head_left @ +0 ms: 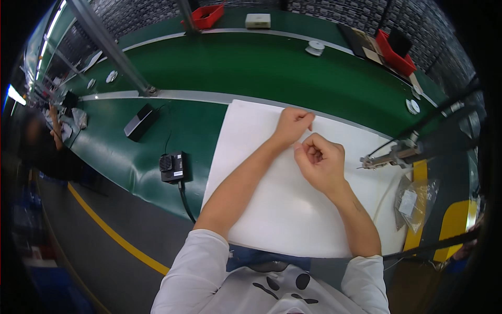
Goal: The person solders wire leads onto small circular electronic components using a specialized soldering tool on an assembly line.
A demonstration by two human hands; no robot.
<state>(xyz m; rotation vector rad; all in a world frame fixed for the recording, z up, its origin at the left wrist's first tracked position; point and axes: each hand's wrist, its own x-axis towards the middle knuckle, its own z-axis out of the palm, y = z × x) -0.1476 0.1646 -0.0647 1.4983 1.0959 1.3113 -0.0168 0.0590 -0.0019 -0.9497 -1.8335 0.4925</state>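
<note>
Over a white sheet (277, 209) on the bench, my two hands are held close together. My left hand (293, 126) is closed, its thumb and fingers pressed together and pointing right. Just nearer to me, my right hand (323, 163) is curled shut with the thumb against the fingers. Whatever either hand pinches, if anything, is too small or hidden to make out. To the right of my right hand, a metal fixture with a thin pointed tip (389, 158) reaches in over the sheet.
Left of the sheet lie a black device with a cable (172, 167) and a dark box (141, 123). A clear plastic bag (415, 205) rests at right. Beyond runs a green belt (235, 63) with white spools (315, 48). Red bins (206, 17) stand behind. Another person (42, 141) is far left.
</note>
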